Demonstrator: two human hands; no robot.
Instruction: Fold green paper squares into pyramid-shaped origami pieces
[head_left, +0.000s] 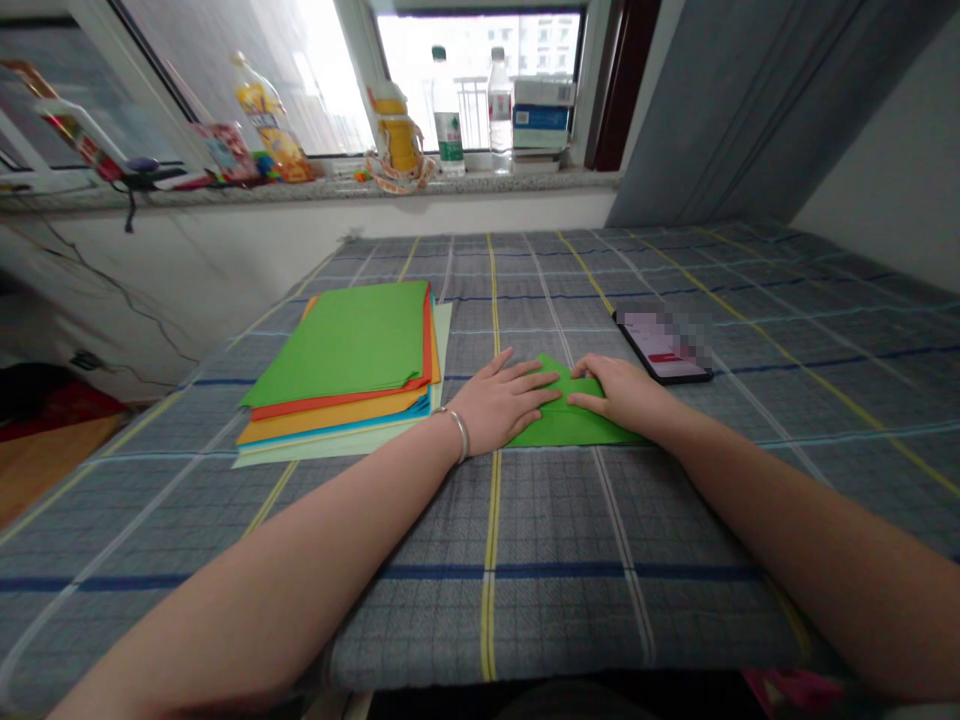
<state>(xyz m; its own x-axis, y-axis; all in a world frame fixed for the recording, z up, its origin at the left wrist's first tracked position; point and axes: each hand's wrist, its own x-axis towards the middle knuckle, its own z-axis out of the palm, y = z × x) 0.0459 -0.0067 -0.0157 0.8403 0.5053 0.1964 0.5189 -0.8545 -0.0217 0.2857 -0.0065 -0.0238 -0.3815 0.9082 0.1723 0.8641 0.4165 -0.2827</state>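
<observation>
At the far left, a windowsill [337,187] begins; it runs along the back of the room, and a drink bottle with an orange label [274,125] stands on it. In front of that, on your table [555,620], covered with a grey checked cloth, lies a stack of coloured paper [345,340]: green on top, then red, orange, blue and pale green edges. It lies just beside your left forearm, probably to be within reach yet out of the way. Farther back, a yellow flask [397,140] stands on the sill.

Your left hand [506,402], with a silver bracelet [460,437] at the wrist, is open and nearly flat, fingers stretched over the folded green paper [574,428]. It grips nothing; the flat fingers seem to keep the sheet from sliding. The paper lies before you on the cloth, peak pointing away, long edge towards you.

Your right hand [619,390] is half open on the paper's right side, thumb and fingertips apart, apparently steadying that side. Beyond it lies a phone [652,340], screen up and partly blurred, perhaps set there to stay in view.
</observation>
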